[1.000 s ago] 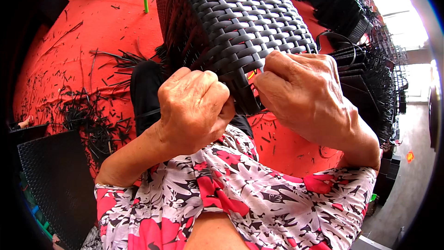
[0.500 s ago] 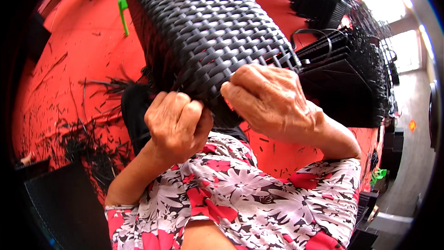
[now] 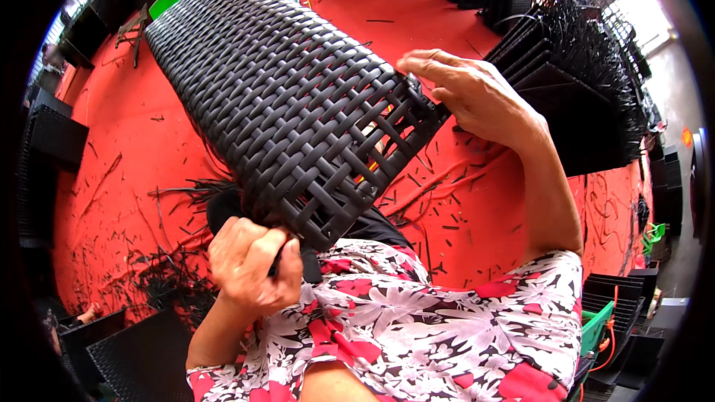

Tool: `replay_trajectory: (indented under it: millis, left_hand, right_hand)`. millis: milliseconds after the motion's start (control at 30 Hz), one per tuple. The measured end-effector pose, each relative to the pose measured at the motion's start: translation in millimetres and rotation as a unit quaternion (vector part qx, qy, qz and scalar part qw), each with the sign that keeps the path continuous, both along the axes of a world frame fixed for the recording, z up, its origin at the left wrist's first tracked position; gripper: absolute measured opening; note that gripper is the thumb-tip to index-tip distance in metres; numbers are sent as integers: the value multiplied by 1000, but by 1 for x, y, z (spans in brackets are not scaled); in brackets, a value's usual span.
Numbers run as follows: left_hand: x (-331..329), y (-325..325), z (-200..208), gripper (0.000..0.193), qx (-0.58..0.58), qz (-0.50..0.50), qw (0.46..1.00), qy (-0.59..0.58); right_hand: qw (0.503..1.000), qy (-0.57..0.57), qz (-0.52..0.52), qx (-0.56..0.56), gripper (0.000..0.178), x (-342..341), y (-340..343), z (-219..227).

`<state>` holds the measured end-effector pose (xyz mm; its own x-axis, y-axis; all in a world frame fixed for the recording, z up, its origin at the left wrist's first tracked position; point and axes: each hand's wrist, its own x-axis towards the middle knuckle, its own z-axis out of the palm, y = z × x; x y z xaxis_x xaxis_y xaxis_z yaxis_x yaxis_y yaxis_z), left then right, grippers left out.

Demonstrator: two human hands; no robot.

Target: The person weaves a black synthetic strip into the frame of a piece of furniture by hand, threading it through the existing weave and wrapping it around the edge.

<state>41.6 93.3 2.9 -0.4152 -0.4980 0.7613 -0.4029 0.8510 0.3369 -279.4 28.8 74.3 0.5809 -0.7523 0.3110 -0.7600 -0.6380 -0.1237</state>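
Across the red floor (image 3: pixel 134 171), black strand scraps (image 3: pixel 160 268) lie beside stacked woven panels (image 3: pixel 566 67).

A long black woven panel (image 3: pixel 283 97) slants up and away from the left hand (image 3: pixel 249 264), which grips a loose strand at its near, unfinished end; the right hand (image 3: pixel 469 97) touches its right edge

head cam | worn, looks down | close over woven panel (image 3: pixel 290 104)

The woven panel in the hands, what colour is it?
Black: the woven panel is flat black strips in a basket weave, best seen in the head view.
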Motion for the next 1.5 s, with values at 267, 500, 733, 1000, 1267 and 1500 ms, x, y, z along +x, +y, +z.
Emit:
replay_trajectory:
  millis: [267,500,733,1000,1267,1500]
  left_hand:
    - [-37,-46,87,8,-24,-112,993,15]
    - [-126,-124,86,31,146,-165,964,-148]
    - [-166,-129,84,32,435,-222,854,-178]
    - [-157,-210,182,37,391,-350,847,86]
    - [-168,-176,140,36,361,-269,886,-112]
    - [-166,-162,147,37,347,-276,895,-56]
  right_hand:
    - [999,43,-25,-8,25,2,-3,0]
    - [980,38,-101,-167,8,-3,-7,4]
    - [882,-264,-358,-156,12,-74,18,31]
    - [941,-187,-181,-217,21,35,54,59]
    - [923,-378,-30,-57,37,44,49,52]
    - [926,-169,-286,-180,42,42,19,12]
